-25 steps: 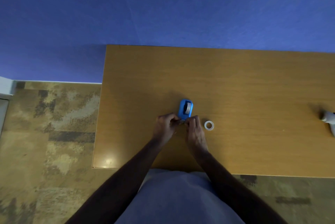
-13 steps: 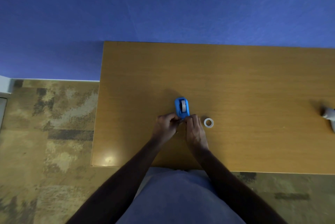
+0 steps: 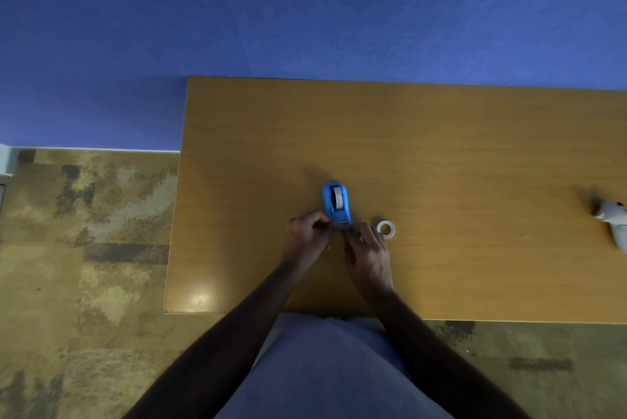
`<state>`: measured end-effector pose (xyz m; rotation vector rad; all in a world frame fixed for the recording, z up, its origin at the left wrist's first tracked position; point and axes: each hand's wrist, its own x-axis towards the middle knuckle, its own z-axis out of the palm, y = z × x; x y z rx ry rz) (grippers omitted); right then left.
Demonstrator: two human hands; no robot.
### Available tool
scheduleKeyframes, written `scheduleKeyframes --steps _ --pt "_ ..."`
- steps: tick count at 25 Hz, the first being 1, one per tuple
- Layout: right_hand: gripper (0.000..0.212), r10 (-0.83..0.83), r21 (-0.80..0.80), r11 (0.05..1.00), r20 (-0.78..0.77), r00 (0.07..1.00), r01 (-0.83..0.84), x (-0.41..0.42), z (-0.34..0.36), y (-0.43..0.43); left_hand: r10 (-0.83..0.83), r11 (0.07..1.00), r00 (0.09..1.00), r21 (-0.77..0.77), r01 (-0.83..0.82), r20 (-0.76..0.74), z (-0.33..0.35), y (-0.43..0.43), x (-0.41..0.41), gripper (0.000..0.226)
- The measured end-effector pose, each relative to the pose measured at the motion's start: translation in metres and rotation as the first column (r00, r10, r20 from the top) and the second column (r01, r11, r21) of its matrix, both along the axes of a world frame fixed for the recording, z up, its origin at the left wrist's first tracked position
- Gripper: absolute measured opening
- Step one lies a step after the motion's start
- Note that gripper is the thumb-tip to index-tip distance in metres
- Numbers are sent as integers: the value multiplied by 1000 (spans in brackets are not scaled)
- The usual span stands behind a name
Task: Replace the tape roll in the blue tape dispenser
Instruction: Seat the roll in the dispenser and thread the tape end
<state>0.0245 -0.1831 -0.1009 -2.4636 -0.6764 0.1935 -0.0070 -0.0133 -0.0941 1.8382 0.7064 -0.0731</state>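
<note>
The blue tape dispenser point(image 3: 328, 206) stands on the wooden table point(image 3: 441, 154), with a whitish tape roll point(image 3: 337, 197) seated in its slot. My left hand point(image 3: 307, 235) pinches the dispenser's near left corner. My right hand point(image 3: 368, 254) has its fingertips closed at the near cutter end, seemingly on a thin strip of tape there. The fingers hide the exact grip. A small white tape ring point(image 3: 385, 229) lies flat on the table just right of my right hand, touching nothing.
A white object point(image 3: 614, 220) lies at the table's far right, partly cut off by the frame. The table's left edge point(image 3: 176, 215) drops to patterned carpet point(image 3: 84, 249). A blue wall rises behind the table.
The dispenser has turned from a slight rightward tilt to point straight away from me. Both hands have stayed at its near end, with small finger movements.
</note>
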Motion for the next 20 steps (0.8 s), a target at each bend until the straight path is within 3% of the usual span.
scheduleKeyframes --steps 2,3,5,7,10,16,20 --pt "21 -173 109 975 -165 971 192 -1 2 0 -6 1000 1000 20 6 10 -1 -1 -1 15" --pt "20 -282 178 919 -325 903 352 -1 5 3 -7 999 1000 43 7 12 0 -1 -1 14" --pt "12 -399 197 716 -671 625 669 0 10 12 -3 999 1000 46 2 7 0 -1 -1 13" --pt "5 -361 127 547 -856 370 827 3 14 20 4 1000 1000 24 -4 6 0 -2 -1 14" --pt "20 -264 44 491 -944 197 870 5 21 36 2 999 1000 39 -1 -6 0 -1 -1 12" --pt "19 -253 1 410 -960 115 912 5 21 46 -37 993 999 110 35 17 0 0 -3 8" --pt "16 -305 63 471 -924 230 880 4 18 43 -29 996 999 86 25 39 -2 2 -4 5"
